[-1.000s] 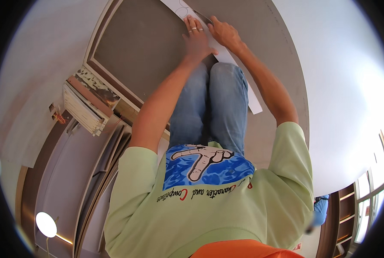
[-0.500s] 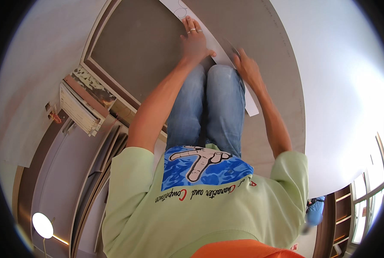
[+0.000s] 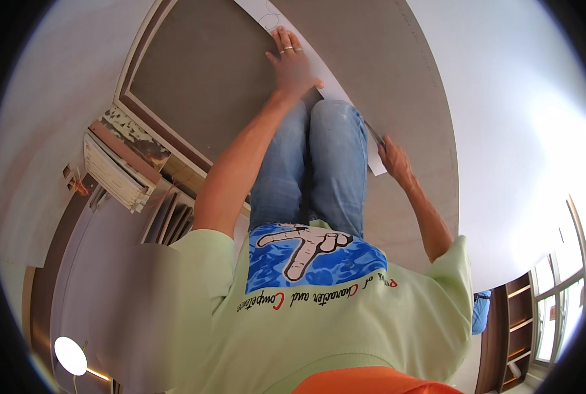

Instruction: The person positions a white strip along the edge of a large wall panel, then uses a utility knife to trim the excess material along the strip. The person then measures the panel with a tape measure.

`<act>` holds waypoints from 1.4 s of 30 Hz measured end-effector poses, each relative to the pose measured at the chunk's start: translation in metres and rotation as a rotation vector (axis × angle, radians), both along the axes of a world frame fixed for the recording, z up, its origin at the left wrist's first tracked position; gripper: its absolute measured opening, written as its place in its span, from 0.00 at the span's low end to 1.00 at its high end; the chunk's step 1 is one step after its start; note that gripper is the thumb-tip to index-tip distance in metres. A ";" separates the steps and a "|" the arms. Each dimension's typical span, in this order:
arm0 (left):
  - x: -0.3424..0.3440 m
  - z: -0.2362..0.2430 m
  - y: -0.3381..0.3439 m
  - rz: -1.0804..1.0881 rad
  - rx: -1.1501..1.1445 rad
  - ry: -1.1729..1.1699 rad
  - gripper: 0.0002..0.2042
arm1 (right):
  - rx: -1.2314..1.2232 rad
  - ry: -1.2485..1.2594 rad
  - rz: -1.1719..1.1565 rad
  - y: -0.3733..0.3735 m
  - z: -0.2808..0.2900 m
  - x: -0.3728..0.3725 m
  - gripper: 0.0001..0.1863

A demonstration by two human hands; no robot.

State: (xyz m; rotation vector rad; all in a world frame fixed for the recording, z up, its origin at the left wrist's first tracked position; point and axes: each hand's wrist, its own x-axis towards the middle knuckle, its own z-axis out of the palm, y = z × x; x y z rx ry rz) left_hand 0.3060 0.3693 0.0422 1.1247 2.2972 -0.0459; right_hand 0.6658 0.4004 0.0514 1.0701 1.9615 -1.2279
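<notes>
My left hand [image 3: 291, 64] lies with its fingers apart on a long white strip [image 3: 329, 82], which runs diagonally across a grey-brown board surface [image 3: 411, 79] and has drawn curves at its far end. My right hand [image 3: 392, 159] is closed on a thin metal blade [image 3: 375, 132] beside my right knee, along the strip's right edge and near its lower end. My knees [image 3: 332, 121] in jeans rest against the strip, hiding part of it.
A framed dark panel [image 3: 130, 88] is at upper left. Stacked pale boards [image 3: 115, 167] and reddish wires [image 3: 76, 184] lie at left, a round lamp [image 3: 71, 354] at lower left. A curved white surface [image 3: 522, 164], shelving [image 3: 519, 328] and a blue object [image 3: 480, 308] are at right.
My right hand has moved with the blade down the strip's right edge, from beside my left hand to below my right knee. My left hand has stayed on the strip, shifting only slightly.
</notes>
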 end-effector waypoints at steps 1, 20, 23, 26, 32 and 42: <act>-0.001 0.001 0.000 0.013 0.005 -0.023 0.70 | -0.043 -0.073 0.016 0.001 0.003 0.014 0.15; -0.008 0.007 0.006 0.027 0.009 -0.120 0.70 | 0.065 0.090 -0.023 0.045 -0.016 -0.148 0.17; -0.003 0.007 -0.004 0.039 0.057 -0.105 0.68 | 0.023 -0.003 -0.010 -0.005 -0.002 0.003 0.14; -0.007 0.007 0.002 0.040 0.081 -0.085 0.67 | 0.008 -0.031 -0.075 0.007 0.002 -0.002 0.14; -0.009 0.010 0.004 0.016 -0.027 -0.070 0.66 | 0.200 0.347 -0.161 0.078 -0.023 -0.238 0.18; -0.016 0.002 0.000 0.063 0.034 -0.176 0.70 | 0.271 0.426 0.002 0.072 -0.035 -0.288 0.15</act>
